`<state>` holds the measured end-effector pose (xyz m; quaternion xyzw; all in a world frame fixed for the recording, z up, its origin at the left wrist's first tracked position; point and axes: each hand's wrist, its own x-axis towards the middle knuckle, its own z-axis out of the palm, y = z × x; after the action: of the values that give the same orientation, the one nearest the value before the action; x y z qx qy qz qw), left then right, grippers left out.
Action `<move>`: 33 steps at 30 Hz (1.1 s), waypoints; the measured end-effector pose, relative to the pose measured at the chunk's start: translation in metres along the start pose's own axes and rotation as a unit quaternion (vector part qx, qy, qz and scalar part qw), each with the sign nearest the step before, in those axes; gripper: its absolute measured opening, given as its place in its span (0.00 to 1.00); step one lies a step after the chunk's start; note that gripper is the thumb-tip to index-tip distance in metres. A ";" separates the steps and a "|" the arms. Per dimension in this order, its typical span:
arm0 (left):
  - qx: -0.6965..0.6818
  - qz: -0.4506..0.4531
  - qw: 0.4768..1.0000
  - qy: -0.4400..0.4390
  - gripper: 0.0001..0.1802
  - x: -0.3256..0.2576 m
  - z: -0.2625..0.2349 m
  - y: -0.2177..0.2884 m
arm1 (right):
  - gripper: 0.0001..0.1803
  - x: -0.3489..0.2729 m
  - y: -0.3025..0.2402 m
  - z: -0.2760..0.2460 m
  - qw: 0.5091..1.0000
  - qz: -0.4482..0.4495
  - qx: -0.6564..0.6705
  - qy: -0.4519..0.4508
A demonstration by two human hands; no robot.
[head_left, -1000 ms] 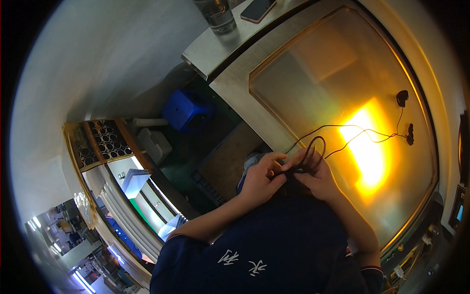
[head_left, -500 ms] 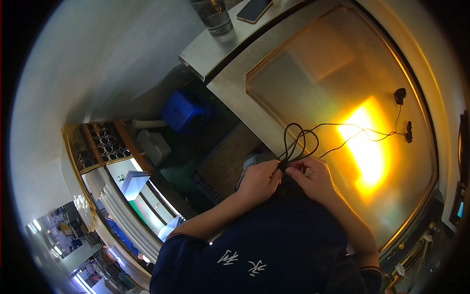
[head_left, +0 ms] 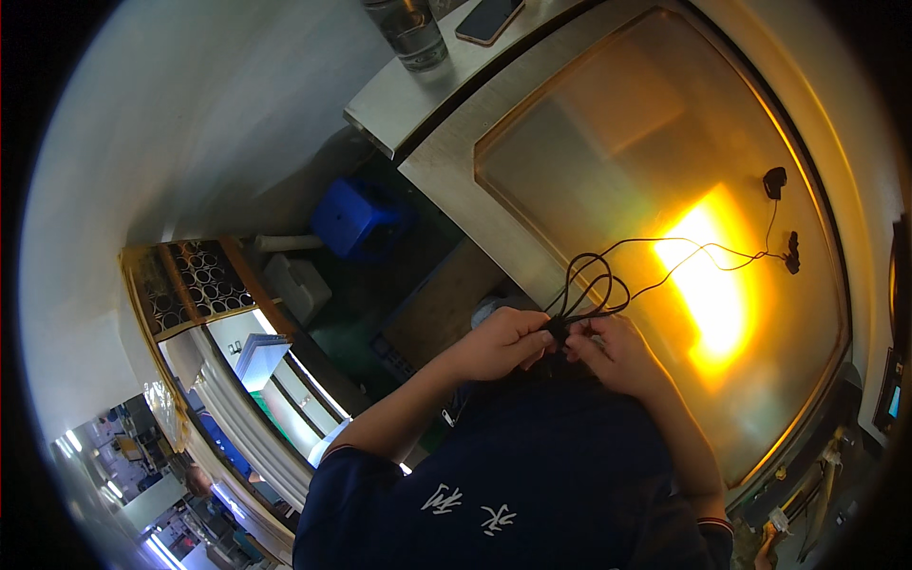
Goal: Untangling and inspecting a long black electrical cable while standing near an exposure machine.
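Observation:
In front of my body I hold a black cable (head_left: 573,288) gathered into a few loops that stand up above my fingers. My left hand (head_left: 505,344) is closed, pinching the dark bunched part of the cable at the base of the loops. Against the other side of that bunch, the fingers and thumb of my right hand (head_left: 613,353) are closed on the cable too. Thin strands run from the loops across the metal tabletop to a small black rounded piece (head_left: 775,182) and a small black elongated piece (head_left: 792,255) near its right edge. My fingers partly hide the bunch.
The metal worktop (head_left: 570,152) has a raised border and a bright patch of yellow light. A phone (head_left: 490,19) and a clear container (head_left: 410,38) stand on a ledge at the back. A blue stool (head_left: 350,218) and a grey bin (head_left: 298,287) are on the floor to the left.
Both hands have shifted slightly, the left one a little lower. The cable's bunch and loops have moved a little right and down, and the loops have changed shape. Both small black pieces stay put.

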<state>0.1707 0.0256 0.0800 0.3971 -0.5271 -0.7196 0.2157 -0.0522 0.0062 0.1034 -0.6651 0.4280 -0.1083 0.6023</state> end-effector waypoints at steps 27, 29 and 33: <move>-0.050 -0.031 0.997 -0.051 0.20 0.009 0.007 -0.002 | 0.05 0.009 0.014 0.016 0.914 -0.028 0.404 0.040; -0.107 -0.030 0.992 -0.067 0.20 0.010 0.008 -0.005 | 0.06 0.008 0.013 0.012 0.911 -0.013 0.411 -0.014; -0.234 -0.084 0.962 -0.114 0.16 0.012 0.006 -0.009 | 0.06 0.010 0.019 0.011 0.915 -0.017 0.402 -0.030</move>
<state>0.1593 0.0235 0.0684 0.2938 -0.3297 -0.8788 0.1806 -0.0469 0.0086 0.0799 -0.3765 0.3186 -0.2614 0.8297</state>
